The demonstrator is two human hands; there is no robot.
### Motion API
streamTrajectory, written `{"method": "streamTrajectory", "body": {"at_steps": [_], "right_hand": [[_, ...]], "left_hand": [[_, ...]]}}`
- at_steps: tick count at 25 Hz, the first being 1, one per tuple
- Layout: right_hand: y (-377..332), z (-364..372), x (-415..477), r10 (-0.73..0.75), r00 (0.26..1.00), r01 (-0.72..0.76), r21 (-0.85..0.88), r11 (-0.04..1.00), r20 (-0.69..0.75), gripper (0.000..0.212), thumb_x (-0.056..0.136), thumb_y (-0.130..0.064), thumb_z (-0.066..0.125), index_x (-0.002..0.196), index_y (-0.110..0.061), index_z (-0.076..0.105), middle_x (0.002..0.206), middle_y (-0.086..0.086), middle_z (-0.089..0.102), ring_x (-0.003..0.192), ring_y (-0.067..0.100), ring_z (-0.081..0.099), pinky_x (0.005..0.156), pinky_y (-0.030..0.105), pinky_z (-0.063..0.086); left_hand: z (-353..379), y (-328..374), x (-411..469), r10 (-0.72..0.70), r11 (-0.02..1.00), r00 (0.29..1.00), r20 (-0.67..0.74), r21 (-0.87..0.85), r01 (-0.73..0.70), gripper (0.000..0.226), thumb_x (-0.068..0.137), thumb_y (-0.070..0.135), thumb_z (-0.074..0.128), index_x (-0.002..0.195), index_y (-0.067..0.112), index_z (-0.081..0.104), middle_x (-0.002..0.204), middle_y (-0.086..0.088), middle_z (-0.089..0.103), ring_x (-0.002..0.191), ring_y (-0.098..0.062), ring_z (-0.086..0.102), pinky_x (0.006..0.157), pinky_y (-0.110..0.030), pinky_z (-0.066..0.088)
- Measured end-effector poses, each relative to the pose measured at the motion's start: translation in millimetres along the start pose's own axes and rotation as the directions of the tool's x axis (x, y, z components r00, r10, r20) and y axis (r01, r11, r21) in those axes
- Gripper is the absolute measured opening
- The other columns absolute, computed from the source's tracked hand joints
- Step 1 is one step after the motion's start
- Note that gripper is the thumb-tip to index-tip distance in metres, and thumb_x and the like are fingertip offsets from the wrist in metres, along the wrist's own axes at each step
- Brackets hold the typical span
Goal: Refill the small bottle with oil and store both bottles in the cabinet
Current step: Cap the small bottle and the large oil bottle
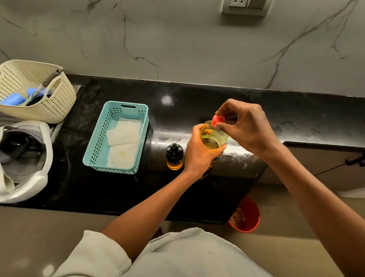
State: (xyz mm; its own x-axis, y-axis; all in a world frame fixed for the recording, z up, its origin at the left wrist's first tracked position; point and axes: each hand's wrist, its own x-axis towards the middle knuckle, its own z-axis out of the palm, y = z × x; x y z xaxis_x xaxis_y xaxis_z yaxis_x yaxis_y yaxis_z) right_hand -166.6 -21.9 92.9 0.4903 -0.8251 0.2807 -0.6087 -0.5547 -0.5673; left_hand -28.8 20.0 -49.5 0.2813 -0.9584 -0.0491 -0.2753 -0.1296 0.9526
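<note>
A large clear bottle of yellow oil stands on the black counter. My left hand grips its body. My right hand pinches the red cap at the bottle's mouth; whether the cap is on the neck or just off it I cannot tell. Just left of my left hand stands the small bottle, upright, with a black cap on and amber oil in its lower part.
A teal basket lined with white paper sits left of the small bottle. Farther left are a cream basket with utensils and a white headset. Cabinet doors with a black handle lie at right. A red bucket stands on the floor.
</note>
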Motion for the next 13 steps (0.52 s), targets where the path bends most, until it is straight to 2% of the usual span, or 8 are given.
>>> {"method": "streamTrajectory", "body": {"at_steps": [6,10,13], "right_hand": [[-6.1,-5.3,13.3,-0.013,0.990,0.033,-0.142,0.989,0.140,0.030,0.092,-0.011,0.082,0.121,-0.008,0.079,0.118,0.009,0.075,0.106,0.023,0.072,0.094,0.040,0.064],[-12.6,-8.1,26.7,-0.002,0.971,0.069,-0.275,0.959,0.239,0.026,0.093,-0.015,0.080,0.118,-0.009,0.080,0.113,0.009,0.073,0.101,0.023,0.071,0.088,0.034,0.063],[-18.8,-1.9,29.9,0.046,0.977,0.040,-0.396,0.917,0.207,0.029,0.096,-0.030,0.078,0.111,-0.006,0.078,0.106,0.011,0.072,0.091,0.025,0.071,0.083,0.036,0.063]], "left_hand": [[-2.0,2.4,0.4,0.006,0.999,1.000,-0.013,0.038,-0.005,0.081,0.073,0.039,0.100,0.135,0.031,0.049,0.123,0.006,0.074,0.112,-0.012,0.072,0.095,-0.035,0.063],[-2.2,3.1,-1.3,-0.003,0.999,1.000,-0.004,0.046,0.003,0.082,0.073,0.040,0.100,0.137,0.030,0.049,0.125,0.005,0.074,0.114,-0.015,0.072,0.096,-0.038,0.064],[-3.3,4.2,-1.1,-0.023,0.999,1.000,-0.001,0.045,0.023,0.082,0.074,0.042,0.099,0.139,0.030,0.049,0.126,0.005,0.074,0.115,-0.016,0.072,0.097,-0.042,0.064]]}}
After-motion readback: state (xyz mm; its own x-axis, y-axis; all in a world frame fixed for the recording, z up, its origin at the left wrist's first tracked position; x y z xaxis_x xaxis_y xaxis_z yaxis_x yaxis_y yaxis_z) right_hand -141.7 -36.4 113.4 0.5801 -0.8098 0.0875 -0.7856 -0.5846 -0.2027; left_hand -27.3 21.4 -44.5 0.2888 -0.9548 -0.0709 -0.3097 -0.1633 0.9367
